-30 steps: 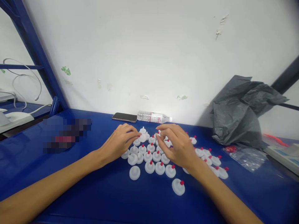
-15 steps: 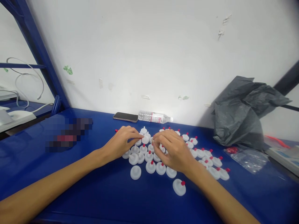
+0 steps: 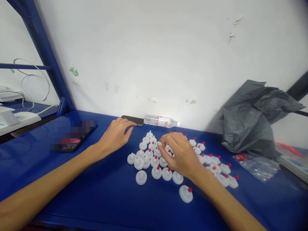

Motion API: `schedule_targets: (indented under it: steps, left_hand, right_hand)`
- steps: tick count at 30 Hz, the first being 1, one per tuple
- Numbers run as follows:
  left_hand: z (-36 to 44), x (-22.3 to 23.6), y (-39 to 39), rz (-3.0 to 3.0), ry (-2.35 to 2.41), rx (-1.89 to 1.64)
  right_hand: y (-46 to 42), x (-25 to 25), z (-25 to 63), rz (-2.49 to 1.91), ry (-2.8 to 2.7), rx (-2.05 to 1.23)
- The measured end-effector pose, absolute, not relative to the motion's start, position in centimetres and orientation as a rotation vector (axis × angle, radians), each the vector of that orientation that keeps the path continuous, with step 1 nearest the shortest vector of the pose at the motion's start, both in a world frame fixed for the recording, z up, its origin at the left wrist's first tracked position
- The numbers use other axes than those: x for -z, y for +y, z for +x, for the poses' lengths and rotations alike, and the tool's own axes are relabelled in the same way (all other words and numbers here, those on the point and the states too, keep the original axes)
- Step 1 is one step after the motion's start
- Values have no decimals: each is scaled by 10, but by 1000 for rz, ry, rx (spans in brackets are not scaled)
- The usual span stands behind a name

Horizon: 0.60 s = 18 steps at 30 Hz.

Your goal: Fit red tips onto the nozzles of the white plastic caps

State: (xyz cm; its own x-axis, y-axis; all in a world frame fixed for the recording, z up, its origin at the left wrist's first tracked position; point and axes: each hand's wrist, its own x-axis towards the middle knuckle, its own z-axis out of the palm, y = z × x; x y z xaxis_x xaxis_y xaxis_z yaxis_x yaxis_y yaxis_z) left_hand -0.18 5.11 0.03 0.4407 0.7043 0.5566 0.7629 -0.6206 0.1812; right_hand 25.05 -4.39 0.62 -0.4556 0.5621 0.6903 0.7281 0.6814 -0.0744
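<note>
Several white round plastic caps with red tips [image 3: 156, 172] lie in a cluster on the blue table [image 3: 108, 195]. My right hand [image 3: 179, 154] rests on the middle of the cluster, fingers curled, its fingertips pinching one white cap [image 3: 158, 145]. My left hand [image 3: 115, 136] lies left of the cluster with fingers stretched loosely forward. Its fingertips reach the edge of a phone [image 3: 134, 119] lying by the wall, and I see nothing held in it. One cap [image 3: 185, 193] sits apart, nearest to me.
A clear water bottle [image 3: 161, 121] lies against the white wall beside the phone. A second, dark phone [image 3: 74, 138] lies at left. A grey plastic bag [image 3: 252, 118] and a clear bag [image 3: 257, 162] sit at right. A blue frame post [image 3: 43, 51] rises at left.
My left hand has left the caps and moved back and left toward the phone by the wall. My right hand has stayed on the cluster, fingers curling onto a cap.
</note>
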Motion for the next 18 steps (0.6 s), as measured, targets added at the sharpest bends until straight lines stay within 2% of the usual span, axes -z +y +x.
schedule_targets:
  steps: [4,7,13,18]
  left_hand:
    - [-14,3,60,-2484,-1579,516]
    - [-17,7,60,-2487,-1733,350]
    - [-13,9,58,-2514,-1733,308]
    - [-11,11,61,-2532,-1681,346]
  right_hand:
    - [-42,-5,250,-1139,-2225,215]
    - [-39,-2,251,-1193,-2258,195]
    - [-36,3,255,-1278,-2272,190]
    - [-32,3,251,-1372,-2313,51]
